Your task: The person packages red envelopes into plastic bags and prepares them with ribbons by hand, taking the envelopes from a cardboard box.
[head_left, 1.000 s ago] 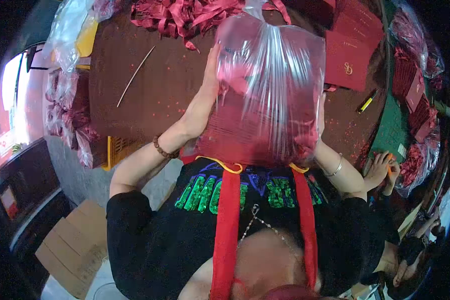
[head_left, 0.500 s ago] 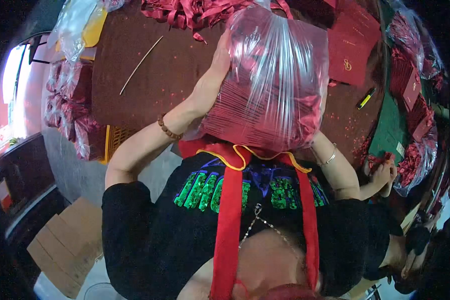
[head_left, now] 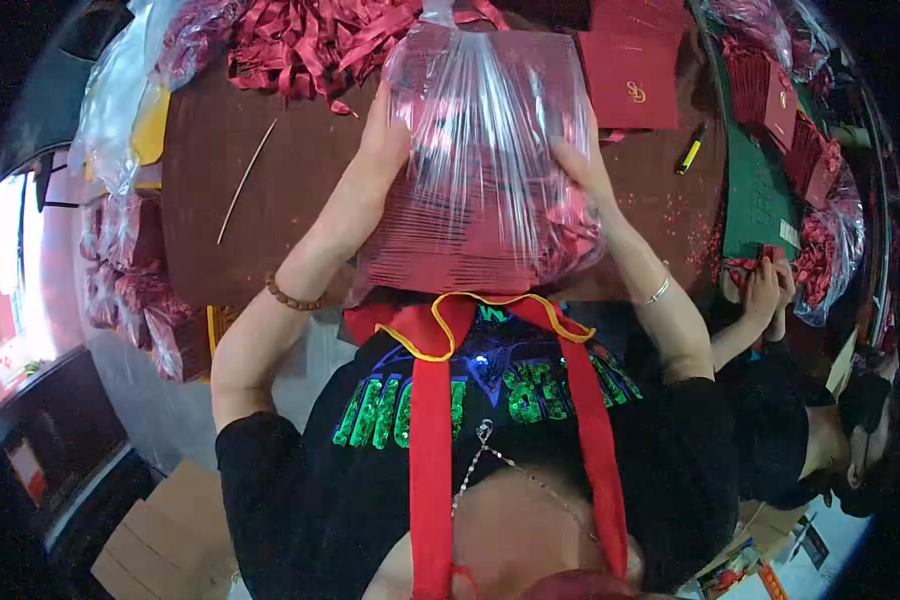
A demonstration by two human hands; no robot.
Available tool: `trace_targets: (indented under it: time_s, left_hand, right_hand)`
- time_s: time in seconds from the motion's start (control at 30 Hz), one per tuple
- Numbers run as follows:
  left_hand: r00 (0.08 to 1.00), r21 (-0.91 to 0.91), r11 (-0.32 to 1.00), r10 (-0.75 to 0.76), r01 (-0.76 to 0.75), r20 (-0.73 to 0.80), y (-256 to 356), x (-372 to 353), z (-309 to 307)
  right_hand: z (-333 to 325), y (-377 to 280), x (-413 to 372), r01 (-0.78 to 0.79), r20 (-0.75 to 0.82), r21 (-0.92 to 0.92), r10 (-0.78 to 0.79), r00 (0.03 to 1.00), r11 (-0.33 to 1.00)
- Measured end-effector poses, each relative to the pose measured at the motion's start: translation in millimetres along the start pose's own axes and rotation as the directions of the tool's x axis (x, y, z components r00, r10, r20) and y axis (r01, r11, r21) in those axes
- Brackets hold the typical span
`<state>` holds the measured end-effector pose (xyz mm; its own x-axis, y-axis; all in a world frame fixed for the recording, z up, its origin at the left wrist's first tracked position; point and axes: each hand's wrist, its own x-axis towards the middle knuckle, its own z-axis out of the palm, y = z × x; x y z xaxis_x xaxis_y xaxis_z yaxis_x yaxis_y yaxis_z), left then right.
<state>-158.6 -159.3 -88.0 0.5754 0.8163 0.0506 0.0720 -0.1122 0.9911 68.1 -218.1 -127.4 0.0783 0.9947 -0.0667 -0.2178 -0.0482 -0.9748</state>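
Note:
A clear plastic bag (head_left: pixel 485 150) packed with a stack of red folded pieces stands between my two hands near my chest. My left hand (head_left: pixel 382 140) presses against its left side, fingers partly hidden behind the plastic. On the opposite side, my right hand (head_left: pixel 585 165) grips the bag with the thumb on the front and the other fingers out of sight. The top of the bag is gathered into a tight neck. Edges of the stacked red pieces show through the plastic in thin layers, with crumpled red ribbon at the lower right.
A pile of red ribbons (head_left: pixel 320 45) and a thin stick (head_left: pixel 247 180) lie on the brown table (head_left: pixel 205 215). Right of the bag are a red piece with a gold logo (head_left: pixel 630 85) and a yellow marker (head_left: pixel 691 150). Another person's hands (head_left: pixel 767 290) work beside a green surface (head_left: pixel 755 200).
The view has shifted, so the table's contents sit further left. My right hand's thumb now shows on the bag's front; it was mostly hidden behind the bag before.

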Motion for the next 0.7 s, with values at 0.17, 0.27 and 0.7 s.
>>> trace_targets:
  time_s: [0.17, 0.27, 0.7]
  left_hand:
    - [0.997, -0.068, 0.997, -0.031, 0.026, -0.072, -7.4, 0.7, 7.9]
    - [0.994, 0.049, 0.998, -0.034, 0.039, -0.1, -6.1, 4.0, 10.2]
    - [0.966, -0.12, 0.971, -0.221, 0.206, -0.132, 13.4, 2.3, 2.1]
  right_hand:
    - [6.6, 6.2, 4.9, 0.006, -0.034, 0.272, 0.003, 0.999, 0.962]
    - [0.3, 13.5, 9.2, 0.043, 0.015, 0.175, -0.047, 0.999, 0.984]
    - [-10.7, -19.5, 4.4, -0.226, 0.093, 0.063, 0.22, 0.971, 0.972]
